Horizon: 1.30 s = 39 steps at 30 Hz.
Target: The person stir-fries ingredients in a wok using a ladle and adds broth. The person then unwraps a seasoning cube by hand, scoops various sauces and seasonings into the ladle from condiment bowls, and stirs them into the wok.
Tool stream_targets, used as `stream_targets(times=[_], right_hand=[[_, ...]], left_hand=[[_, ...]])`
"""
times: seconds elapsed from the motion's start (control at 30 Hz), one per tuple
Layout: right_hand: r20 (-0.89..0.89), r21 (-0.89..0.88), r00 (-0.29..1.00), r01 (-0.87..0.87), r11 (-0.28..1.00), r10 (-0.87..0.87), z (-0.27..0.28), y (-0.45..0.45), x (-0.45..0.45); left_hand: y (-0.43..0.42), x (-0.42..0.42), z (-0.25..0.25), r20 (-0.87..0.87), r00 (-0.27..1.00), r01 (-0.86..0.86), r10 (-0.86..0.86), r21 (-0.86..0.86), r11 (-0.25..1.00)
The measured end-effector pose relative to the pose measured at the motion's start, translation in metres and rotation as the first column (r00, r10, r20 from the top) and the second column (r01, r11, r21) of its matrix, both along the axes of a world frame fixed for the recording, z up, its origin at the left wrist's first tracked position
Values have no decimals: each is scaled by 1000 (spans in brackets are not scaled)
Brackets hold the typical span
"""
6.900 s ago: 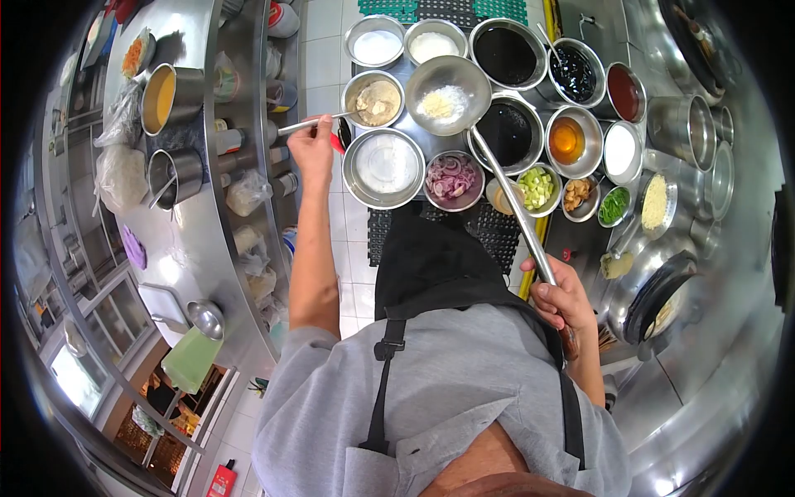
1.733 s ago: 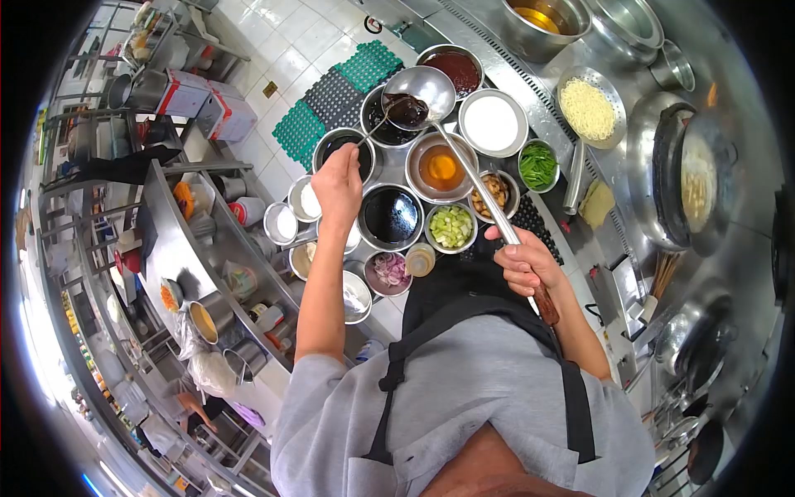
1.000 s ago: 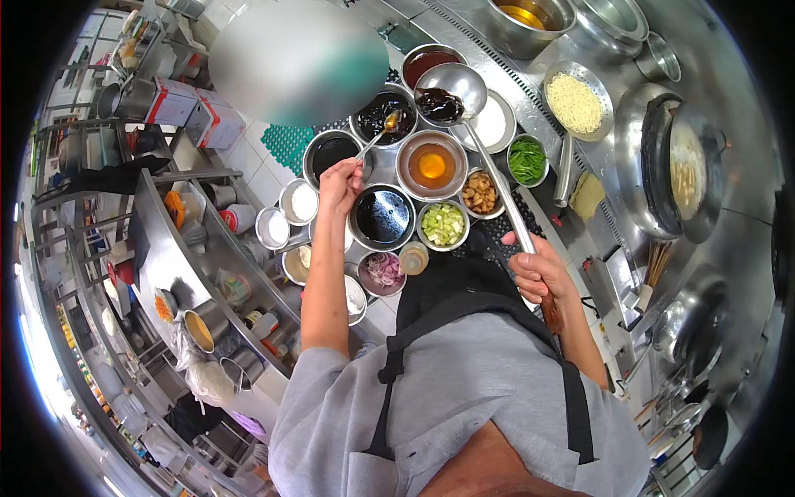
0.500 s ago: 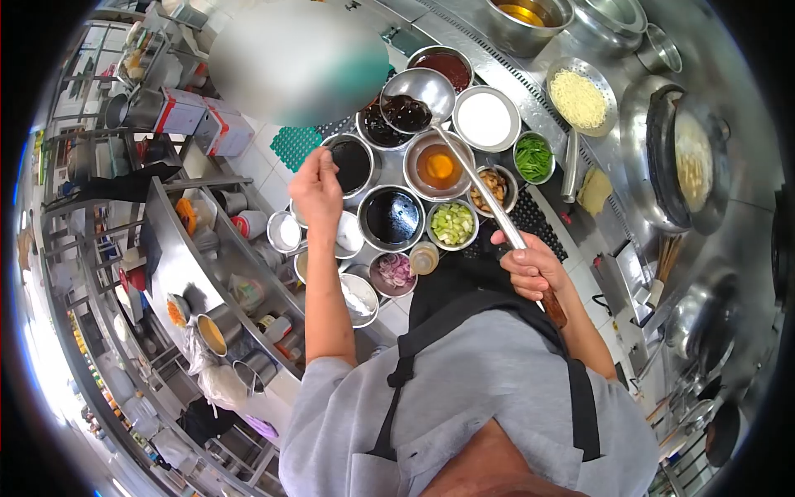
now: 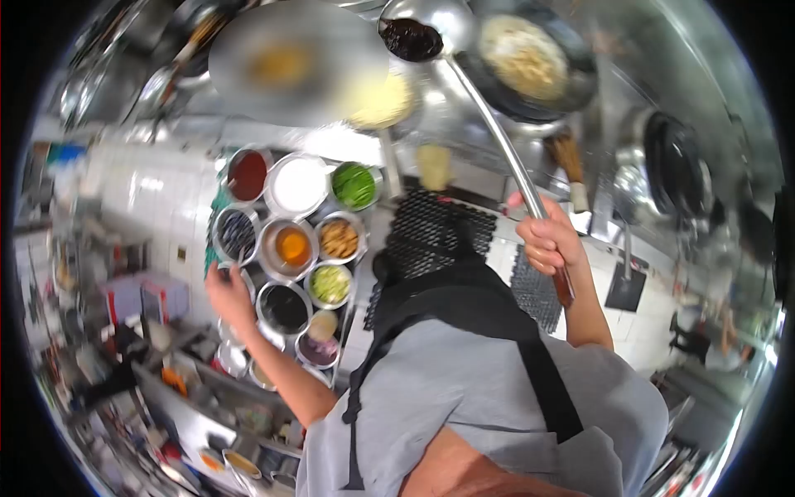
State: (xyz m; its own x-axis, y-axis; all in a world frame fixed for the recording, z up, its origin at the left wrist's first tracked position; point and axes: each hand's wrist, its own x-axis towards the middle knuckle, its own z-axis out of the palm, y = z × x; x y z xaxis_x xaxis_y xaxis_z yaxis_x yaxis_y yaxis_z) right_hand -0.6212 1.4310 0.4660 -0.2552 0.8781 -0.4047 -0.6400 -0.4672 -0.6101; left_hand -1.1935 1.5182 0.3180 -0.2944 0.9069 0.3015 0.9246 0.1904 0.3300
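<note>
My right hand (image 5: 548,236) is wrapped round the handle of a long metal ladle (image 5: 499,132). Dark, thick sauce (image 5: 411,40) lies in its bowl, which hangs beside a wok (image 5: 530,62) holding pale food in liquid. At the left edge of the cluster of bowls is my left hand (image 5: 229,296), its fingers apart at a bowl partly hidden behind them; I cannot tell whether they touch it. Near that hand stand a pot of black liquid (image 5: 284,307), a bowl of dark pieces (image 5: 235,234) and a bowl with an egg yolk (image 5: 293,246).
Bowls of red sauce (image 5: 248,175), white powder or salt (image 5: 297,184), chopped greens (image 5: 354,184), brown pieces (image 5: 339,238) and chopped celery-like pieces (image 5: 330,285) crowd the left. A black mat (image 5: 431,240) covers floor tiles. A bamboo brush (image 5: 567,166) lies by the stove. A blur hides the upper left.
My view has turned right toward the stove. The ladle of dark sauce has gone from above the bowls to beside the wok. My left hand has loosened from its closed shape.
</note>
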Motion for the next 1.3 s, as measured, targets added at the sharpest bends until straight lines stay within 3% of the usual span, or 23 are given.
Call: stream_targets(times=[0.03, 0.07, 0.13, 0.23, 0.27, 0.3, 0.37, 0.43, 0.5, 0.57, 0.67, 0.73, 0.77, 0.8, 0.83, 0.9, 0.93, 1.03, 1.1, 1.17, 1.27, 1.3], right_hand=[[189, -10, 980, 58, 998, -55, 9, 2, 20], [410, 27, 907, 90, 996, -93, 4, 5, 43], [761, 102, 633, 99, 990, -142, -21, 19, 90], [891, 77, 441, 97, 992, -112, -51, 45, 160], [873, 49, 477, 117, 992, -100, -63, 51, 191], [904, 57, 414, 133, 989, -108, -73, 56, 209], [953, 71, 281, 150, 986, -111, -95, 68, 236], [976, 166, 114, 158, 973, -185, -122, 82, 260], [963, 263, 9, 175, 949, -268, -132, 99, 269], [930, 108, 315, 262, 959, -190, -137, 105, 269], [606, 21, 767, 251, 968, -213, -133, 92, 258], [381, -61, 910, 201, 978, -163, -112, 82, 278], [256, -98, 957, 167, 981, -137, -107, 78, 293], [334, -84, 935, 151, 985, -116, -107, 77, 308], [538, -30, 837, 143, 989, -105, -109, 79, 312], [850, 69, 516, 93, 993, -107, -118, 82, 312], [889, 145, 417, 136, 980, -189, -124, 86, 307], [888, 89, 428, 198, 976, -167, -135, 98, 295], [701, 20, 692, 221, 975, -171, -141, 99, 287], [338, -81, 918, 248, 965, -207, -128, 91, 269], [-152, -200, 974, 134, 970, -166, -113, 81, 272], [-79, -189, 988, 116, 975, -133, -104, 79, 280]], left_hand=[[1, 19, 10, 323, 946, 50, -26, -66, 997], [2, 54, 29, 528, 845, 187, -87, -139, 972], [-9, 135, 43, 813, 579, 368, -57, -199, 908], [-18, 246, 12, 902, 424, 671, -78, -255, 696], [-25, 280, -5, 920, 388, 728, -49, -273, 629], [-29, 303, -28, 905, 414, 801, -93, -314, 510], [-40, 355, -41, 826, 541, 797, -158, -444, 411], [-57, 387, -69, 773, 595, 758, -221, -448, 474], [-69, 411, -68, 773, 600, 762, -207, -473, 442], [-74, 422, -78, 766, 608, 762, -208, -490, 423], [-95, 415, -126, 728, 651, 739, -216, -542, 401], [-99, 410, -143, 671, 704, 702, -232, -607, 371], [-105, 404, -157, 666, 708, 691, -233, -588, 420], [-113, 397, -172, 661, 713, 677, -232, -566, 470], [-119, 393, -180, 657, 719, 660, -228, -543, 519], [-124, 388, -183, 634, 746, 628, -201, -571, 529], [-129, 386, -184, 624, 759, 613, -188, -586, 531], [-129, 393, -172, 558, 812, 566, -172, -681, 465], [-134, 395, -182, 545, 815, 566, -196, -677, 470], [-137, 395, -189, 553, 816, 561, -169, -686, 464], [-137, 401, -188, 579, 811, 547, -82, -702, 457], [-137, 402, -188, 581, 810, 545, -80, -697, 467]])
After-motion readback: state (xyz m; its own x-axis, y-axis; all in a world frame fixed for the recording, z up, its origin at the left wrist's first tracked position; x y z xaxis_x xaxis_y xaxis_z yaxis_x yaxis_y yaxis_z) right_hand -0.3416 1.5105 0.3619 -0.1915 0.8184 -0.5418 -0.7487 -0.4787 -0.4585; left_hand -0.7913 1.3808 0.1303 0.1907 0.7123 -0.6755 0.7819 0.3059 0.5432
